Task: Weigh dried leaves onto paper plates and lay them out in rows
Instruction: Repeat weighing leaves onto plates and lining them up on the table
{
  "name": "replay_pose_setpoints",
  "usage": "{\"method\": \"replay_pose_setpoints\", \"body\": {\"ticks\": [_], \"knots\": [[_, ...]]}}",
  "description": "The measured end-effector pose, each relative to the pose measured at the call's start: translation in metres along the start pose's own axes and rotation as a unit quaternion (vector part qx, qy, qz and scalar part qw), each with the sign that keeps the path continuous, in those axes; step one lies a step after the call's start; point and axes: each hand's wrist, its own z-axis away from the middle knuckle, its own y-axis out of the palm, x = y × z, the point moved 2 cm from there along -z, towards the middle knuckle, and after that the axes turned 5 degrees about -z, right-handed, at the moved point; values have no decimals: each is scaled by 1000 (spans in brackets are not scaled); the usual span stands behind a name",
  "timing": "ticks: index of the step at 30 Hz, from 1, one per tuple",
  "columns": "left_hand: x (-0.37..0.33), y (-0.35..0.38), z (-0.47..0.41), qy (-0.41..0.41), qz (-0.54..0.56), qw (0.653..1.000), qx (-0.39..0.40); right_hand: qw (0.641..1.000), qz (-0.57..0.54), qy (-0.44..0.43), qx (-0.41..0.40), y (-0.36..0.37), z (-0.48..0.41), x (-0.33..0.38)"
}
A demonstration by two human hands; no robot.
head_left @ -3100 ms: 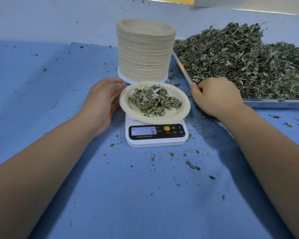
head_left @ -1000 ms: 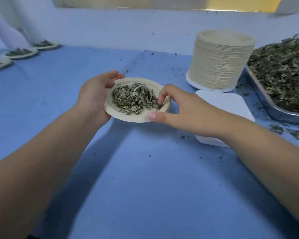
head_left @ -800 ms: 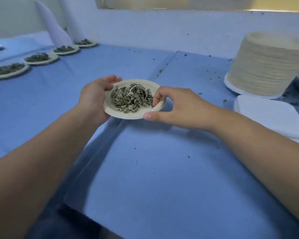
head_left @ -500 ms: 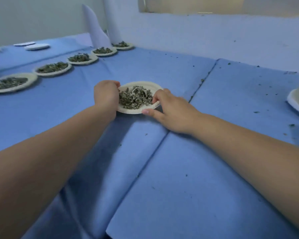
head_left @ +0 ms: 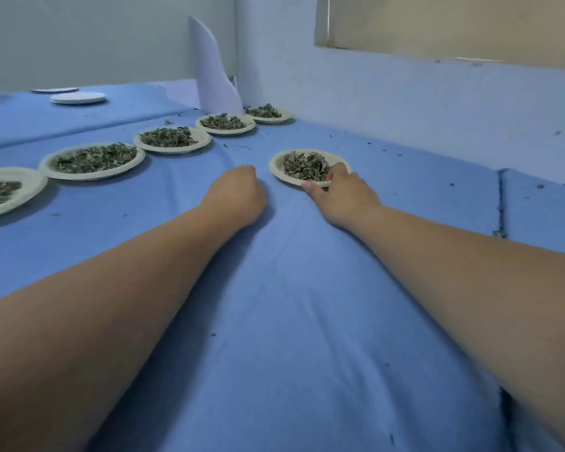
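**Head cam check: your right hand has the plate, and the second row runs back toward you**

Your right hand (head_left: 341, 192) is pinching the near rim of the round off-white paper plate (head_left: 274, 168), thumb at the edge and fingers curled over onto the heap of dried green leaves (head_left: 302, 164). The plate looks set down on the blue cloth-covered tabletop (head_left: 291, 321), straight ahead of that hand and a touch left.

Your left hand (head_left: 234, 194) is curled into a fist on the cloth, holding nothing. It sits just left of the plate and isn't touching it.

A round plate has no long axis, so line up on the row of filled paper plates (head_left: 92, 176) on your left. It runs diagonally from near-left to the far corner by the pale blue wall (head_left: 421, 109).

Your plate is well apart from that row, roughly level with its farther plates. I'd say all that's left is letting go. There's loads of bare cloth on the near side for more plates. Watch the cloth seam (head_left: 500, 203) off to the right.
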Motion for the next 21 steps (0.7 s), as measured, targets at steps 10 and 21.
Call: {"method": "replay_pose_setpoints", "body": {"ticks": [10, 21], "knots": [[1, 25, -15, 141, -90, 985, 41, 995, -1, 85, -54, 20, -132, 12], [-5, 18, -5, 150, -67, 984, 71, 991, 93, -100, -8, 27, -105, 19]]}}
